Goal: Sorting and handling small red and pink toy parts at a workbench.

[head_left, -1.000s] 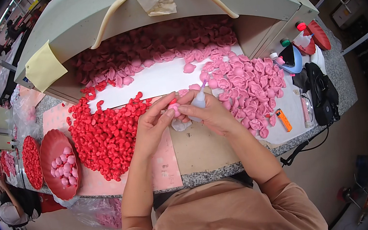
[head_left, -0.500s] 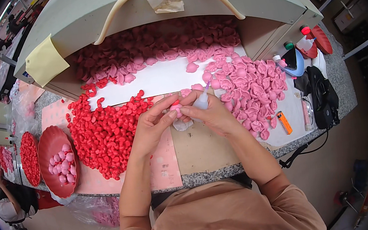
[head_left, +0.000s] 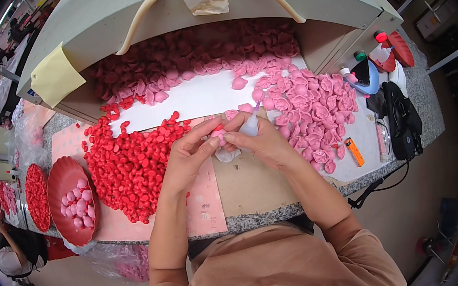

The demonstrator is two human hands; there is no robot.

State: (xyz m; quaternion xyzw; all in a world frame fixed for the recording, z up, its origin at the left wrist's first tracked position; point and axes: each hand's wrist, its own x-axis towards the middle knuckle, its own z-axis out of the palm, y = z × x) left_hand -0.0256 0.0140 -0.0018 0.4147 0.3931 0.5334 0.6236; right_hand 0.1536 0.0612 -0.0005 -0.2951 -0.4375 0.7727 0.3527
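In front of my body, both hands meet at a small round pink plastic piece (head_left: pixel 220 138) with a red part (head_left: pixel 218 127) on its top. My left hand (head_left: pixel 187 154) is closed, pinching the piece from the left with thumb and fingers. From the other side my right hand (head_left: pixel 266 144) grips it too, and also keeps a translucent squeeze bottle (head_left: pixel 250 126) with a thin nozzle pointing up and away. Loose red pieces (head_left: pixel 135 171) are heaped to the left of my hands. A pile of pink petal-shaped pieces (head_left: pixel 314 112) lies to the right.
A grey box-like hood (head_left: pixel 263 1) arches over more pink pieces at the back. At left stands a red fluted bowl (head_left: pixel 77 237) with pink balls. An orange lighter (head_left: pixel 354 152), a black bag (head_left: pixel 403 121) and a blue bowl (head_left: pixel 371 88) are at right. A person (head_left: pixel 16 249) sits far left.
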